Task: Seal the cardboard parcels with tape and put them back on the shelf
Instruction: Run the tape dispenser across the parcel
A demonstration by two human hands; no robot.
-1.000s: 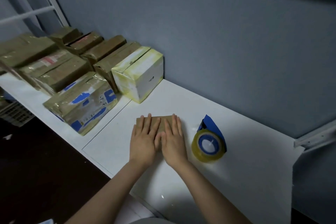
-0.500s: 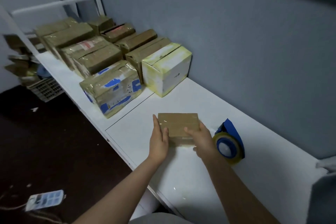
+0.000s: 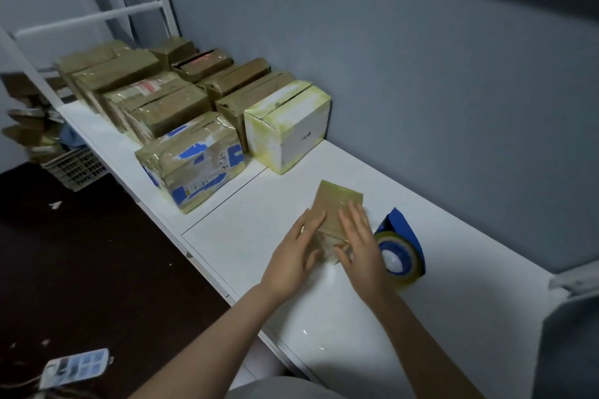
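Note:
A small brown cardboard parcel (image 3: 338,201), glossy with clear tape, lies turned at an angle on the white shelf (image 3: 252,230). My left hand (image 3: 296,251) rests against its left side with the fingers stretched along it. My right hand (image 3: 359,246) lies over its right near part and hides that corner. Together the two hands hold the parcel between them. A roll of yellowish tape in a blue dispenser (image 3: 400,256) stands just right of my right hand.
Several taped parcels fill the shelf to the left, the nearest being a blue-marked parcel (image 3: 194,165) and a white and yellow box (image 3: 288,126). The grey wall runs close behind. A plastic basket (image 3: 74,167) and a small white device (image 3: 76,363) lie on the dark floor.
The parcel has been turned from square-on to slanted. My hands went from flat on top, to gripping its sides, to lying along it. The view shifted left.

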